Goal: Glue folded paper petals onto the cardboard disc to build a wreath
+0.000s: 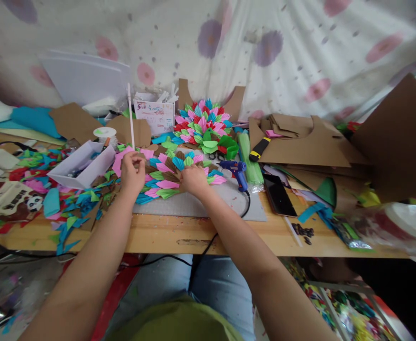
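Observation:
In front of me lies a flat piece covered with crepe paper petals (167, 183) in pink, green, blue and brown. My right hand (194, 180) rests on its middle, fingers bent and pressed together; the fingertips and anything in them are hidden. At its left edge my left hand (133, 174) is raised slightly, thumb and fingers closed in a pinch. What the pinch holds, if anything, is too small to make out. Beyond, a fuller petal-covered piece (203, 124) leans upright. A blue glue gun (237, 171) lies right of my right hand on a grey mat (179, 208).
A white box (82, 166) of small tools stands at left among paper scraps (75, 213). To the right are a yellow-black cutter (259, 149), a phone (279, 194) and cardboard sheets (300, 147). The glue gun's black cord (247, 208) runs over the table edge.

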Demonstrator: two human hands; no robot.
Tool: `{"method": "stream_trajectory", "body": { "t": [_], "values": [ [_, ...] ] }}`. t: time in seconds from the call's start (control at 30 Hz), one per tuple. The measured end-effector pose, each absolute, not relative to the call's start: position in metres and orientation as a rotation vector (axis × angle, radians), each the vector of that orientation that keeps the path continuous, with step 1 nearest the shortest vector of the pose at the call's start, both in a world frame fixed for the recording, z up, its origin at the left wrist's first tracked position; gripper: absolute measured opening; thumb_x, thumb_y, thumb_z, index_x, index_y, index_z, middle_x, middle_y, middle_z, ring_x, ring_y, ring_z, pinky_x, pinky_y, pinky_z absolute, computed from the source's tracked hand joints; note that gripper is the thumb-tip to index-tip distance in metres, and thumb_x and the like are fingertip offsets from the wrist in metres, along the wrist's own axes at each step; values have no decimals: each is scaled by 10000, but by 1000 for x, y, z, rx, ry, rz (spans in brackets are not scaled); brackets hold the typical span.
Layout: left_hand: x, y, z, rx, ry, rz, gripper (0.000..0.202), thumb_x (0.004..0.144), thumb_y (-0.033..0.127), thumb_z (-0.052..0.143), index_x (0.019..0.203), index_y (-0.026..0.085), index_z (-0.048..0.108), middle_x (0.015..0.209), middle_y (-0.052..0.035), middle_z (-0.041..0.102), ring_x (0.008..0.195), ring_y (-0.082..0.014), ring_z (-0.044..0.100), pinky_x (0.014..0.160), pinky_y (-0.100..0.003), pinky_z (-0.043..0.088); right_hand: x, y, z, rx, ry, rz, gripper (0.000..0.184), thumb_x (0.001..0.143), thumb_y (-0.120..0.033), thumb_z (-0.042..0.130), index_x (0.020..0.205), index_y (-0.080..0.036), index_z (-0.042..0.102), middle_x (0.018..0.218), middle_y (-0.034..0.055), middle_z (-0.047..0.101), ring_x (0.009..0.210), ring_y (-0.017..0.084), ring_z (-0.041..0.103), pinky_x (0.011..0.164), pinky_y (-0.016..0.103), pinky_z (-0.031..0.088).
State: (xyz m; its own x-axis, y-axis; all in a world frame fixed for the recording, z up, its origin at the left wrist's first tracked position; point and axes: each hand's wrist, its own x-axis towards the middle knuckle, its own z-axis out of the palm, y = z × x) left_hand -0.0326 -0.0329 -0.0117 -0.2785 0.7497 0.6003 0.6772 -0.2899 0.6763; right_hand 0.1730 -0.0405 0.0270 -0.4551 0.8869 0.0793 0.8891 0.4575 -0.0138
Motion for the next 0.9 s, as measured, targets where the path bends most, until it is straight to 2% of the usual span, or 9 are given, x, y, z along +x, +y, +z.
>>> {"method": "stream_trajectory", "body": {
  "t": [0.1,0.27,0.6,0.77,0.9],
  "values": [
    [-28,-34,-12,1848,1791,1638,297,798,190,481,1091,200,435,914,-70,617,907,-189,599,760,-338,523,174,-44,29,-1616,-2605,-24,248,846,-283,510,988,-189,690,1023,115,658,999,260,565,835,370,416],
    [-33,-32,-14,1869,1742,1665,343,754,104,469,1081,201,442,845,-51,622,898,-191,600,794,-358,516,178,-44,24,-1631,-2531,46,251,868,-258,473,965,-172,688,1037,116,649,1022,250,543,838,356,408],
    [-31,-34,-10,1811,1767,1702,358,726,109,507,1068,201,460,866,-39,606,838,-164,594,727,-307,513,179,-49,11,-1554,-2386,131,228,841,-227,536,1028,-191,660,1028,85,627,1036,230,504,879,332,389],
    [-31,-35,-9,1807,1763,1729,355,727,107,513,1066,201,466,835,-25,598,843,-161,590,781,-326,510,179,-52,9,-1578,-2344,120,210,856,-222,511,977,-172,675,1007,85,635,992,222,516,863,331,388],
    [-32,-34,-10,1825,1759,1719,361,720,92,511,1063,196,471,829,-32,596,844,-168,587,763,-328,514,180,-51,7,-1574,-2343,124,204,860,-220,511,949,-173,688,998,81,642,982,218,517,857,322,385]
  ]
}}
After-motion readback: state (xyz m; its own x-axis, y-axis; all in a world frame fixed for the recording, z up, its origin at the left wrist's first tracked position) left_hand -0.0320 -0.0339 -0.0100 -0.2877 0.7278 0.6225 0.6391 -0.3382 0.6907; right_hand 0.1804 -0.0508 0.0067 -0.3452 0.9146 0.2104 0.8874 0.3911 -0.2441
